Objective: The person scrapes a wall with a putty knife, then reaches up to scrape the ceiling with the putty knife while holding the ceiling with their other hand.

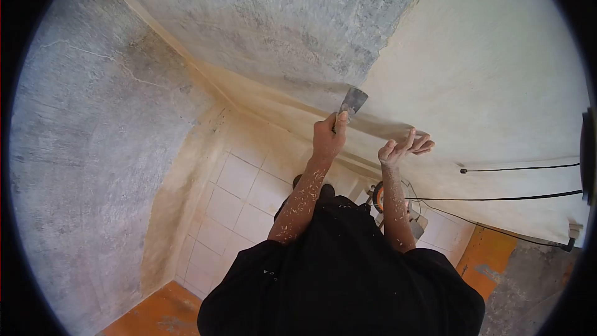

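Observation:
My left hand (329, 137) is wrapped round the handle of a scraper (354, 101), its thumb near the base of the wide grey blade. The blade points up and lies close to the wall, near the edge between bare grey plaster (298, 31) and a pale coated part (479, 74). To the right of the scraper, my right hand (407, 147) is open, fingers spread, beside the pale wall; whether it touches the wall is unclear. Light flecks cover both forearms.
Another grey wall (93, 137) meets this one in a corner at the left. Pale floor tiles (239, 199) lie below. Black cables (522, 198) run along the right. A round orange-and-black object (377, 196) is partly hidden by my right forearm. Orange surfaces (488, 255) show lower down.

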Motion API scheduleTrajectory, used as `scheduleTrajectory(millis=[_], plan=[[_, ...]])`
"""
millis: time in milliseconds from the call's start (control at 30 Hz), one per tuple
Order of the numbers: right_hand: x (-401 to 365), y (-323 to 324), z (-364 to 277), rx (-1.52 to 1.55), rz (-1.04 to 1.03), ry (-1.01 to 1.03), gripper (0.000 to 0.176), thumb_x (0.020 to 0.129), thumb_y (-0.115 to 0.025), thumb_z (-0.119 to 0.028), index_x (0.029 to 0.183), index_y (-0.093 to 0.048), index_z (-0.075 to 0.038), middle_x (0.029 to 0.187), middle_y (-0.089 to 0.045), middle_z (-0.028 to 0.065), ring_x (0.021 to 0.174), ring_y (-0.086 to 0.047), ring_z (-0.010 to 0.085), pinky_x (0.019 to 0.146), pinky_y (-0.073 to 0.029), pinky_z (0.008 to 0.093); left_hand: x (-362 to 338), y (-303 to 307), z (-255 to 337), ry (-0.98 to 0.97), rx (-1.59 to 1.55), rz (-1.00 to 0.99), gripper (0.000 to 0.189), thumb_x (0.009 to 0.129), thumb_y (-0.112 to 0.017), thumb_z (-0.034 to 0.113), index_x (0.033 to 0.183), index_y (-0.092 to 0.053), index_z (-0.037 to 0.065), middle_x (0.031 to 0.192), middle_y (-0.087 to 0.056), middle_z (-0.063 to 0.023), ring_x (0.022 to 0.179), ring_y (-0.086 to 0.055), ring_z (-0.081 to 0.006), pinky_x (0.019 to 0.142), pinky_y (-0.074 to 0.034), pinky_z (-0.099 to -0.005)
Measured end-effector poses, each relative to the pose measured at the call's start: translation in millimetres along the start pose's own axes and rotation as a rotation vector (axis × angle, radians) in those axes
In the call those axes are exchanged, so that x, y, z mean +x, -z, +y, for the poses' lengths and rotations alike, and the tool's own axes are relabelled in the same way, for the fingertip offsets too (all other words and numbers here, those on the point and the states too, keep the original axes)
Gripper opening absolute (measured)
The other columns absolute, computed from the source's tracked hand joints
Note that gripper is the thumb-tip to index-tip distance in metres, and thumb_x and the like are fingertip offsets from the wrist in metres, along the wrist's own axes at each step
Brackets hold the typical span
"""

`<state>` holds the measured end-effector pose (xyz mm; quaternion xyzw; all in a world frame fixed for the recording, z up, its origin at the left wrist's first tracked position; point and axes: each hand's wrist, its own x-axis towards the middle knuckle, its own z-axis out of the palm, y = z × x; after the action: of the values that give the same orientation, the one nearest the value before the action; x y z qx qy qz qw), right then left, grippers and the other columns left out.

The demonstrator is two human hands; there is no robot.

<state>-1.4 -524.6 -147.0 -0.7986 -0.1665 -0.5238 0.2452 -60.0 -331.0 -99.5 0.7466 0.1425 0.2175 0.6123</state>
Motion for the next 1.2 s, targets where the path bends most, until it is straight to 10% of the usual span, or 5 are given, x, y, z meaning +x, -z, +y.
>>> scheduleTrajectory(millis=[600, 1200], plan=[[1, -5, -1, -0.011, 0.035, -0.011, 0.058, 0.097, -0.031, -0.044, 0.142, -0.034, -0.008, 0.156, -0.008, 0.0195, 0.143, 0.013, 0.0385, 0.11, 0.014, 0.0559, -21, 25, -53, 0.072, 0.211, 0.139, 0.051, 0.093, -0.055, 0.043, 0.068, -0.054, -0.001, 0.05, -0.046, -0.0184, 0.045, -0.046, -0.0325, 0.048, -0.038, -0.0401], [0, -1, -2, -0.016, 0.022, -0.004, 0.057, 0.097, -0.031, -0.04, 0.142, -0.033, -0.007, 0.156, -0.007, 0.0195, 0.143, 0.012, 0.0398, 0.11, 0.014, 0.0565, -27, 19, -78, 0.208, 0.15, 0.07, 0.054, 0.094, -0.053, 0.046, 0.069, -0.052, -0.002, 0.05, -0.044, -0.0177, 0.045, -0.044, -0.0252, 0.048, -0.038, -0.038]])
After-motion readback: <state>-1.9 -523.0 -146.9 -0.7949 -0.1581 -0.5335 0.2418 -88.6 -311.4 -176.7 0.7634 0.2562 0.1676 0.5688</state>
